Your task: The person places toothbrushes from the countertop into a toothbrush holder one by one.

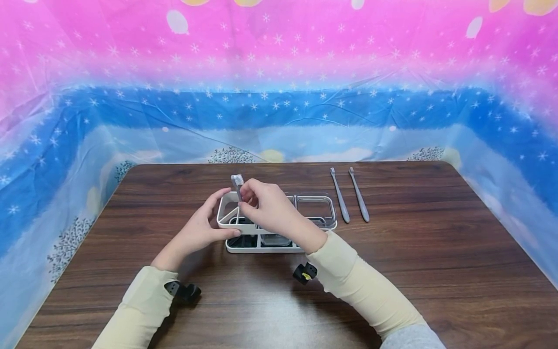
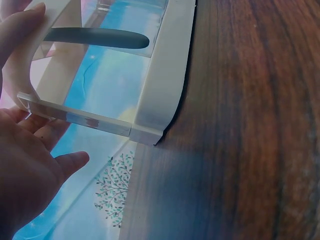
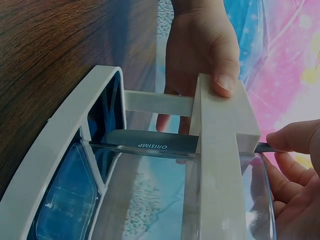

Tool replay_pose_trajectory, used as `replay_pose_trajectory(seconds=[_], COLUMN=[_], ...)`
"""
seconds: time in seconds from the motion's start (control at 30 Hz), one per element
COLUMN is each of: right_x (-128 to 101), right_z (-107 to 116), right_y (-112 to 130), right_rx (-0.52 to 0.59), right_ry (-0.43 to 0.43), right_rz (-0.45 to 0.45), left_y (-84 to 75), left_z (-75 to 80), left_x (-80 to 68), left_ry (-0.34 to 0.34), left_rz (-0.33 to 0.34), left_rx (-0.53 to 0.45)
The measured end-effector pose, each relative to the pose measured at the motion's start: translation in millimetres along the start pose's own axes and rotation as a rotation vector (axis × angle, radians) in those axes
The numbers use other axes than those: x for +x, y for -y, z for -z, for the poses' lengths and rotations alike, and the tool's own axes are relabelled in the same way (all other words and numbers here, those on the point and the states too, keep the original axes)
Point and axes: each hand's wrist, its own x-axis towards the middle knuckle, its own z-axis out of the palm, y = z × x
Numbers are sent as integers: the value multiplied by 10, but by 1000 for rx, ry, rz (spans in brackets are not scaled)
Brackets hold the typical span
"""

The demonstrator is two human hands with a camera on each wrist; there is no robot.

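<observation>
A white compartment holder (image 1: 261,245) with clear inserts stands mid-table. My left hand (image 1: 218,213) grips its left end, thumb on the front wall and fingers over the back rim. My right hand (image 1: 242,199) pinches a grey toothbrush (image 1: 237,186) that stands tilted in the left compartment, bristle head up. In the right wrist view the toothbrush handle (image 3: 150,142) passes down inside the holder (image 3: 220,150), with the left thumb (image 3: 225,75) on the divider and my right fingers (image 3: 295,145) on the handle. The left wrist view shows the holder's corner (image 2: 160,75) and the handle (image 2: 100,37) through clear plastic.
Two more grey toothbrushes (image 1: 340,196) (image 1: 359,196) lie side by side on the brown wooden table (image 1: 436,252), right of the holder. A clear cup (image 1: 316,208) fills the holder's right end. A pink and blue starry sheet (image 1: 279,97) rises behind and beside the table.
</observation>
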Motion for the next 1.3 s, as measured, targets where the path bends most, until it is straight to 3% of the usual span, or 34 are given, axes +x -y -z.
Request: replay_pose_trajectory(seconds=[1.3], right_x=[64], right_z=[-93], right_y=[-3], right_rx=[-153], right_ry=[8], right_rz=[-12], left_y=[24], left_z=[-1], left_x=[0], left_ry=[7], left_rz=[-5], left_rx=[-3])
